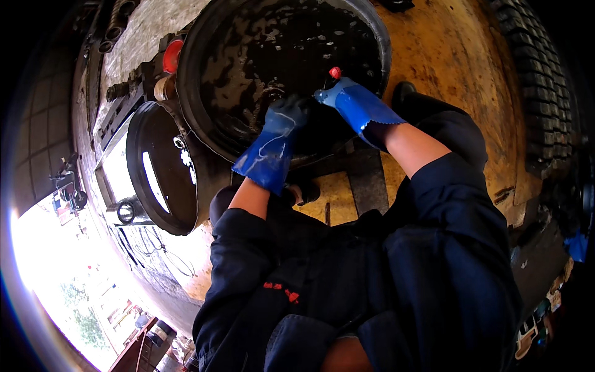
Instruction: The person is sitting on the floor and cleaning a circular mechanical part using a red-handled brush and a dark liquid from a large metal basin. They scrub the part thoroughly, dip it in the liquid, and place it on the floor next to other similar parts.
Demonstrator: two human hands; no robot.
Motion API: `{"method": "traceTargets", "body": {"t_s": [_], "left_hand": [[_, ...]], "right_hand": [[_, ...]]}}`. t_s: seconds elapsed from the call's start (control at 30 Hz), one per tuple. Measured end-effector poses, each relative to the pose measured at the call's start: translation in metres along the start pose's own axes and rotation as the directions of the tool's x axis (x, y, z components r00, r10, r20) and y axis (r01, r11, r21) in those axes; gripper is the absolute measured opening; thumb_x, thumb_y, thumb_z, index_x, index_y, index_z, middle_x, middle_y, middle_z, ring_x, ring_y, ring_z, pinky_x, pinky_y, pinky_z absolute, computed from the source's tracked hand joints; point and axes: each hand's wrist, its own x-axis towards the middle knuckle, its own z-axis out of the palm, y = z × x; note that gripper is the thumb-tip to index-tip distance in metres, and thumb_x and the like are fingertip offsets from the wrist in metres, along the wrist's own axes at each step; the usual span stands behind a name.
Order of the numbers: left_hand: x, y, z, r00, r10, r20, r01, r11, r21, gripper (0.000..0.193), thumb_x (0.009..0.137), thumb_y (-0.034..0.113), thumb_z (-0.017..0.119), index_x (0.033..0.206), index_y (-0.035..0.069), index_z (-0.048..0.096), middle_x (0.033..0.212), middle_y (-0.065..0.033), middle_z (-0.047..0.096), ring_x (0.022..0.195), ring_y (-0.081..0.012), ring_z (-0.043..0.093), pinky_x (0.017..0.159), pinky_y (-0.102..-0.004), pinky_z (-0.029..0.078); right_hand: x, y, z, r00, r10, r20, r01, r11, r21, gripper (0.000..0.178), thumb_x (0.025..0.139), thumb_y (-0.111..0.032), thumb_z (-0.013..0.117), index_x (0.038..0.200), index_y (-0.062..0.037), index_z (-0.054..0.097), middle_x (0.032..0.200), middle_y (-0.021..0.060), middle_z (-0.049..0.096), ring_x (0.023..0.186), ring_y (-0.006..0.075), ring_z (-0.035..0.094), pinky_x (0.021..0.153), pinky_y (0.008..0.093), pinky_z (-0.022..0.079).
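A round black tub (186, 93) of dark, rippling liquid (273, 49) is in front of me. I wear long blue rubber gloves, wet and streaked. My left hand (286, 116) is low over the liquid, its darkened fingers curled; whatever they grip is lost in the dark. Just to its right, my right hand (341, 96) is closed, thumb side toward the left. From its far side sticks up a thin tool with a rounded red end (335, 72); the rest of this tool is hidden by the glove and the dark liquid.
Left of the tub stands a second round black pan (137, 167), with dark metal parts and a red round piece (173, 57) behind it. A large treaded tire (538, 87) is at the right. The floor (452, 56) is stained yellow-brown. Bright daylight enters at the lower left.
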Motion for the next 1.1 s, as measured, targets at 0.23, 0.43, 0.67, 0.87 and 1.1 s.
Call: {"method": "traceTargets", "body": {"t_s": [0.23, 0.43, 0.67, 0.87, 1.1], "left_hand": [[-0.035, 0.004, -0.062, 0.765, -0.485, 0.424, 0.631, 0.432, -0.645, 0.048, 0.1, 0.03, 0.052, 0.142, 0.006, 0.049, 0.139, -0.0159, 0.056, 0.131, -0.0311, 0.052, 0.107, -0.0344, 0.043], [-0.077, 0.03, -0.113, 0.786, -0.409, 0.463, 0.58, 0.229, -0.782, 0.053, 0.106, 0.034, 0.037, 0.146, -0.001, 0.04, 0.143, -0.0215, 0.05, 0.137, -0.0317, 0.045, 0.113, -0.0333, 0.034], [-0.079, 0.029, -0.115, 0.786, -0.427, 0.447, 0.585, 0.281, -0.761, 0.052, 0.106, 0.033, 0.036, 0.145, -0.001, 0.041, 0.142, -0.0218, 0.051, 0.136, -0.0322, 0.046, 0.112, -0.0336, 0.035], [-0.074, 0.016, -0.088, 0.811, -0.436, 0.389, 0.556, 0.37, -0.744, 0.051, 0.106, 0.033, 0.036, 0.145, 0.0, 0.041, 0.142, -0.0222, 0.051, 0.135, -0.0327, 0.046, 0.111, -0.0338, 0.035], [-0.047, -0.005, -0.041, 0.858, -0.431, 0.28, 0.482, 0.486, -0.729, 0.05, 0.107, 0.032, 0.036, 0.144, 0.0, 0.042, 0.141, -0.0226, 0.052, 0.135, -0.0332, 0.047, 0.111, -0.0341, 0.036]], "right_hand": [[-0.03, -0.016, -0.02, 0.996, 0.045, 0.071, -0.04, 0.997, -0.061, 0.062, 0.079, -0.051, 0.073, 0.123, -0.0078, 0.067, 0.117, 0.0154, 0.07, 0.106, 0.0277, 0.067, 0.093, 0.0367, 0.052], [-0.007, -0.013, -0.001, 0.998, 0.053, 0.024, -0.058, 0.963, 0.262, 0.052, 0.081, -0.049, 0.074, 0.111, -0.0063, 0.071, 0.099, 0.0113, 0.073, 0.088, 0.0234, 0.068, 0.084, 0.0352, 0.052], [-0.001, -0.031, 0.038, 0.988, -0.116, 0.1, 0.076, 0.939, 0.336, 0.06, 0.08, -0.05, 0.077, 0.115, -0.0021, 0.07, 0.107, 0.0141, 0.072, 0.096, 0.0246, 0.066, 0.086, 0.0377, 0.051], [-0.003, -0.028, 0.028, 0.935, -0.181, 0.304, 0.184, 0.983, 0.017, 0.06, 0.082, -0.053, 0.069, 0.12, -0.0072, 0.069, 0.115, 0.0176, 0.07, 0.105, 0.0305, 0.066, 0.091, 0.0407, 0.051], [-0.049, -0.01, 0.001, 0.908, -0.183, 0.378, 0.312, 0.896, -0.315, 0.052, 0.086, -0.053, 0.065, 0.122, -0.0148, 0.069, 0.117, 0.0165, 0.069, 0.105, 0.0326, 0.066, 0.092, 0.0423, 0.051]]}}
